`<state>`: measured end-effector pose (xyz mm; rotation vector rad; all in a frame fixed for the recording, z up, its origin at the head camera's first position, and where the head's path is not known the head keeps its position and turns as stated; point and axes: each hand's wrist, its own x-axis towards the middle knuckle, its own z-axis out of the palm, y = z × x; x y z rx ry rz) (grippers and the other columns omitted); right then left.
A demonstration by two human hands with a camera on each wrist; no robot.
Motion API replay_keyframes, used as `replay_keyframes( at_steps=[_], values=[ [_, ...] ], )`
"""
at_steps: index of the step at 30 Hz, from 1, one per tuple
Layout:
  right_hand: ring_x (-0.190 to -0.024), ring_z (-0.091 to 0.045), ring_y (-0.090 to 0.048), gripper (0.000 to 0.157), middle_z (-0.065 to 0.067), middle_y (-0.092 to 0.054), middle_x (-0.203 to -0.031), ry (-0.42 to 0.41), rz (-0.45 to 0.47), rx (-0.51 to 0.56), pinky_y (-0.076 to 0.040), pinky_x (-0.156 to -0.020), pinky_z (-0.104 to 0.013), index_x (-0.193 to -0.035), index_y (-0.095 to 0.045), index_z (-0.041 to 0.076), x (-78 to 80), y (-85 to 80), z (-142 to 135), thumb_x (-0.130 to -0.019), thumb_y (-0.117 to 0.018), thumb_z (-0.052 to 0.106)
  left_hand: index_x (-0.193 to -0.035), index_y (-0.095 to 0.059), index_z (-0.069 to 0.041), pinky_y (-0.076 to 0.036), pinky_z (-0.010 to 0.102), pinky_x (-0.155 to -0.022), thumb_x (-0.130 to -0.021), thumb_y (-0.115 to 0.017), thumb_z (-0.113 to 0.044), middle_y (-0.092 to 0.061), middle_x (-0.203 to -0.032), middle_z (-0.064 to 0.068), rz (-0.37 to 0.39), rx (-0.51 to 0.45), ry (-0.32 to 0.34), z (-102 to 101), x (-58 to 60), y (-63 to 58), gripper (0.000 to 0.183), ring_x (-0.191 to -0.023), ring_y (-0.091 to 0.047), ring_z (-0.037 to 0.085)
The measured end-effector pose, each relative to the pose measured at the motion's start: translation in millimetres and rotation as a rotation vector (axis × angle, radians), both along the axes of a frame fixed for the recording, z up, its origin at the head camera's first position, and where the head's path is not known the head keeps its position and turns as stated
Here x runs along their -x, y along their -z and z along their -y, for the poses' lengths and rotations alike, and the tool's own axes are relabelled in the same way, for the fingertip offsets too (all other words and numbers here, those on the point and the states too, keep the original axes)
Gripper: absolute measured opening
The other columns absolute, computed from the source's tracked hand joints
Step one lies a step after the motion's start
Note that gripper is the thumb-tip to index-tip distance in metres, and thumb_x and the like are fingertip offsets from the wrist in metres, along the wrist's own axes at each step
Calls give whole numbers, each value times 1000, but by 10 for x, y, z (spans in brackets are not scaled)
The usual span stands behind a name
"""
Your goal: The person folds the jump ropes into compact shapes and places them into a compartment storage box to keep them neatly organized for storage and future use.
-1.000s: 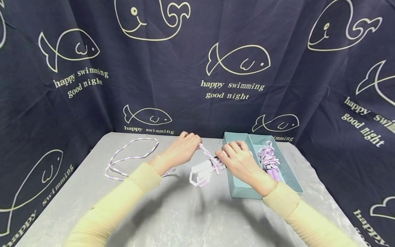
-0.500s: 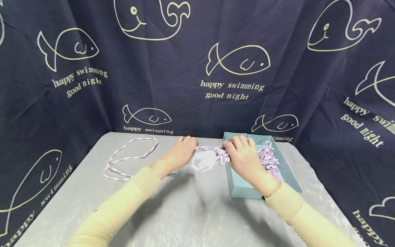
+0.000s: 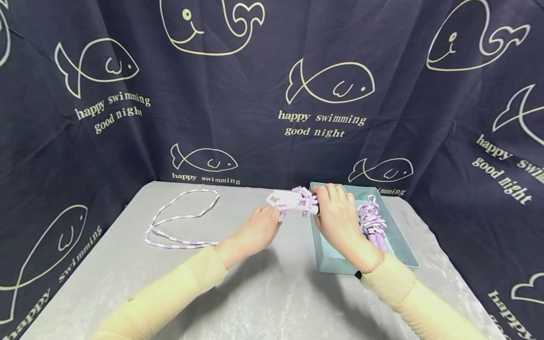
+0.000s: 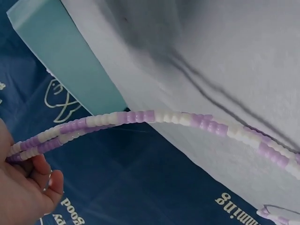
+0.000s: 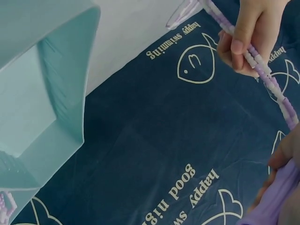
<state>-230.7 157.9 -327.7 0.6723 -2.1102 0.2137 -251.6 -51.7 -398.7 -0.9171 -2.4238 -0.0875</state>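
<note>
A purple-and-white beaded jump rope [image 3: 306, 204] stretches between the hands, part of it wrapped in a bundle beside the right hand. My right hand [image 3: 337, 210] grips its purple handle [image 5: 274, 199] over the box's near-left side. Just left of the bundle, my left hand [image 3: 258, 229] pinches the doubled beaded strand. From those fingers the strand [image 4: 159, 116] runs on, and its loose loop [image 3: 178, 218] lies on the table at the left. Another beaded jump rope, a coiled bundle [image 3: 370, 216] with purple handles, lies in the box's right compartment.
A teal two-compartment box [image 3: 340, 267] stands on the right of the grey table [image 3: 263, 302]. Behind and on both sides hangs a dark blue curtain [image 3: 255, 118] printed with fish and words.
The rope bundle beside my right hand has risen and swung away from me. My left hand has moved a little to the right and nearer to me along the rope.
</note>
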Motion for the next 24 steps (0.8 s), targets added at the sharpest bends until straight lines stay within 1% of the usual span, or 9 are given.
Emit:
replay_keyframes(
  at_steps=[2,4,6,9,11,13,16,19,24],
  values=[
    [-84,-35,-52,45,-13,-53,-87,22,10,15,-34,-62,-45,-103,-53,5,6,2,2,-62,-68,-6,-89,-49,-9,-37,31,-66,-92,-54,-16,-52,-79,2,5,-33,-1,-2,-41,8,9,-75,-50,19],
    [-82,-36,-52,46,-14,-53,-86,45,10,31,-34,-61,-45,-102,-54,4,16,-3,1,-60,-70,-6,-89,-50,-9,-36,30,-66,-91,-55,-16,-51,-79,1,31,-69,-2,5,-77,9,8,-74,-49,19],
    [-81,-38,-52,47,-15,-54,-85,71,6,55,-34,-59,-46,-102,-53,3,38,-22,-14,-59,-71,-5,-90,-52,-10,-34,29,-66,-90,-55,-17,-51,-79,-1,67,-71,-16,26,-124,20,7,-73,-49,17],
    [-78,-40,-50,46,-18,-55,-85,126,-26,111,-33,-58,-47,-103,-53,2,104,-95,-70,-60,-70,-4,-90,-53,-13,-32,27,-64,-92,-54,-20,-51,-78,-4,115,10,-37,93,-215,97,8,-71,-47,14],
    [-78,-41,-49,44,-19,-55,-85,164,-55,143,-32,-59,-49,-102,-53,2,168,-152,-120,-62,-68,-4,-90,-51,-14,-30,26,-64,-94,-53,-22,-50,-78,-6,124,81,-34,154,-291,180,9,-70,-44,12],
    [-78,-41,-49,38,-19,-54,-84,208,-94,139,-31,-59,-49,-101,-54,2,230,-189,-161,-65,-64,-4,-90,-49,-16,-29,26,-64,-94,-52,-22,-50,-78,-7,111,130,-9,211,-365,256,8,-69,-43,11],
    [-76,-40,-49,25,-19,-53,-82,253,-151,96,-31,-59,-49,-98,-54,2,306,-188,-191,-74,-58,-3,-88,-46,-17,-28,27,-66,-93,-53,-22,-51,-78,-8,56,153,45,255,-465,285,10,-70,-40,11],
    [-73,-39,-48,13,-19,-52,-79,278,-206,68,-32,-59,-49,-95,-54,3,362,-148,-186,-84,-48,1,-87,-46,-18,-28,28,-67,-93,-54,-23,-52,-75,-8,-12,188,105,256,-560,208,11,-69,-40,12],
    [-71,-38,-47,19,-18,-49,-77,298,-246,28,-33,-60,-49,-92,-54,3,451,-55,-169,-93,-35,6,-87,-49,-18,-33,27,-69,-93,-54,-32,-52,-74,-7,-132,250,198,198,-712,-16,16,-70,-46,13]
  ],
)
